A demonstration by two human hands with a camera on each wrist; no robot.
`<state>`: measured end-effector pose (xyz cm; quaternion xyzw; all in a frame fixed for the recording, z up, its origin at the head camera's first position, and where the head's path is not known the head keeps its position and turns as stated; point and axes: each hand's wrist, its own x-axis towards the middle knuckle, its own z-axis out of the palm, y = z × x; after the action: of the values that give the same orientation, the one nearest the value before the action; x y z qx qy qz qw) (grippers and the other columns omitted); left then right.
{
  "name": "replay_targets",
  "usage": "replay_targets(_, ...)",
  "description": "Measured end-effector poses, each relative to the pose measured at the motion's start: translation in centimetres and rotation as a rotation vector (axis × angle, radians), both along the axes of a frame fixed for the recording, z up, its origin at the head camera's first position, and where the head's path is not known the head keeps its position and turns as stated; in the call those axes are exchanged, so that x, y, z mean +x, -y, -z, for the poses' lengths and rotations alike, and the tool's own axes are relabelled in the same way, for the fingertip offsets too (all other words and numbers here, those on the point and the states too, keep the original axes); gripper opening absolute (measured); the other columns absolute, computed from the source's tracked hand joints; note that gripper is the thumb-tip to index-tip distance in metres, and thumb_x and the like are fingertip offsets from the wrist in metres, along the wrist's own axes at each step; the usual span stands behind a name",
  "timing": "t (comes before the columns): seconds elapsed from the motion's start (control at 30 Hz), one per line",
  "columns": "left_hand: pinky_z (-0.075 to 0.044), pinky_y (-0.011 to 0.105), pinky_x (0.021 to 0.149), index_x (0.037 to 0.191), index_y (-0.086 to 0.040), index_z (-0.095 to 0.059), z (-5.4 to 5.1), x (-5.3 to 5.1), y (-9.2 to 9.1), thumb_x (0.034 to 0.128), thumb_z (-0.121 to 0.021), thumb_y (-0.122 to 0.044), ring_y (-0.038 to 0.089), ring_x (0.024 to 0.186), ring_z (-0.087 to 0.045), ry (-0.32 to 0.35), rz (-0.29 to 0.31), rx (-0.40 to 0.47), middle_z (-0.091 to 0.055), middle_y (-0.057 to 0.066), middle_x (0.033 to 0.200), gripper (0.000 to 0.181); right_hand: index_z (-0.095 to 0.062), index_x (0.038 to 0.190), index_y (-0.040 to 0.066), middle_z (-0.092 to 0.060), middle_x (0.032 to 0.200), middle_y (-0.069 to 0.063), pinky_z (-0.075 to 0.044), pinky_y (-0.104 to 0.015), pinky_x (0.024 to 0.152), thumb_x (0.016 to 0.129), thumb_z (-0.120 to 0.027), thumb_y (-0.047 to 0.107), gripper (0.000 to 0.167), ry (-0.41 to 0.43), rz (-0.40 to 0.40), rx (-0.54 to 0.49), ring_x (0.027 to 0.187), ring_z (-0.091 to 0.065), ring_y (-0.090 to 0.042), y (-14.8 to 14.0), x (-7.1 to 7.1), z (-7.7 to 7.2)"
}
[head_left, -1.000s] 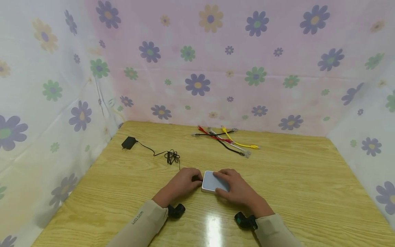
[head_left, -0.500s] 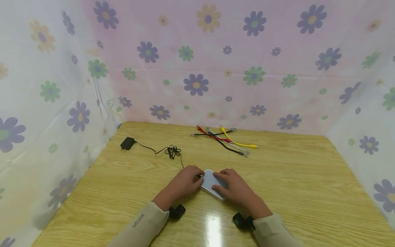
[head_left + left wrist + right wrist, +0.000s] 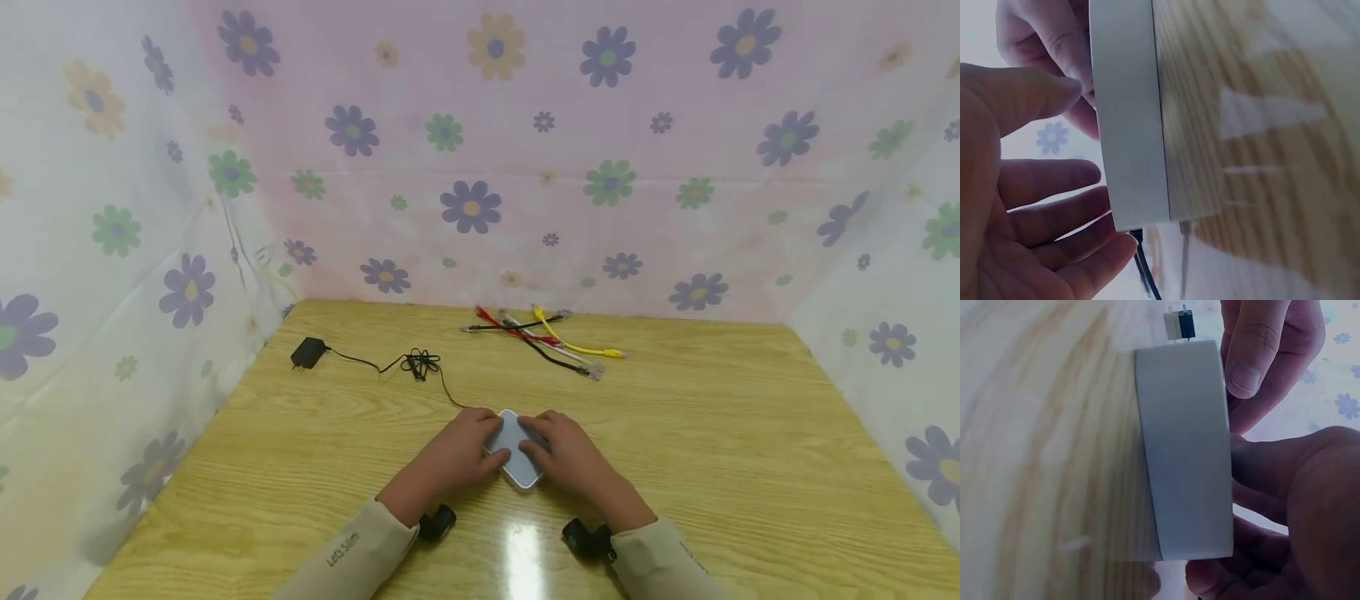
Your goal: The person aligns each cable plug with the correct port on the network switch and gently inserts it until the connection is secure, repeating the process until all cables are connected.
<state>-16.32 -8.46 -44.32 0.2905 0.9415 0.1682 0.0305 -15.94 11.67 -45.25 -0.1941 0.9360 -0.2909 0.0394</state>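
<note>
The flat white box (image 3: 514, 454) lies on the bench (image 3: 690, 417); the left hand's (image 3: 459, 452) spread fingers touch it, the right hand (image 3: 576, 454) grips its other side. Beyond lie a black adapter (image 3: 307, 352) and crossed cables (image 3: 525, 331).

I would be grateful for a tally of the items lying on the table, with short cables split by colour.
White box: 1
Corded power adapter: 1
Black cables: 2
Red cable: 1
White cable: 1
Yellow cable: 1
Total: 7
</note>
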Motion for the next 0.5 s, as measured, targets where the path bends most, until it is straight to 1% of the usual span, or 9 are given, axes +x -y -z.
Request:
replay_targets(0.17, -0.047, 0.041, 0.098, 0.135, 0.001, -0.055, -0.31, 0.32, -0.29, 0.0946, -0.061, -0.036, 0.029, 0.125, -0.053, 0.013, -0.005, -0.016, -0.055, 0.015, 0.135, 0.055, -0.060, 0.132, 0.006, -0.064, 0.105, -0.007, -0.047, -0.028, 0.068, 0.094, -0.063, 0.022, 0.041, 0.022, 0.000, -0.036, 0.084, -0.059, -0.013, 0.10, -0.23, -0.10)
replay_targets(0.33, -0.044, 0.040, 0.103, 0.139, -0.003, -0.051, -0.27, 0.49, -0.31, 0.0941, -0.059, -0.043, 0.027, 0.131, -0.048, 0.023, -0.012, -0.065, -0.050, 0.013, 0.142, 0.061, -0.061, 0.129, 0.003, -0.066, 0.097, -0.005, -0.048, -0.027, 0.069, 0.093, -0.064, 0.018, 0.039, 0.033, -0.025, -0.091, 0.083, -0.061, -0.013, 0.35, -0.52, -0.12)
replay_targets(0.5, -0.041, 0.041, 0.107, 0.142, -0.004, -0.049, -0.14, 0.45, -0.16, 0.0932, -0.059, -0.047, 0.027, 0.135, -0.044, 0.026, -0.001, -0.083, -0.045, 0.012, 0.147, 0.065, -0.061, 0.131, 0.003, -0.067, 0.099, -0.004, -0.049, -0.028, 0.070, 0.093, -0.064, 0.020, 0.041, 0.076, -0.013, -0.111, 0.083, -0.061, -0.011, 0.59, -0.81, -0.03)
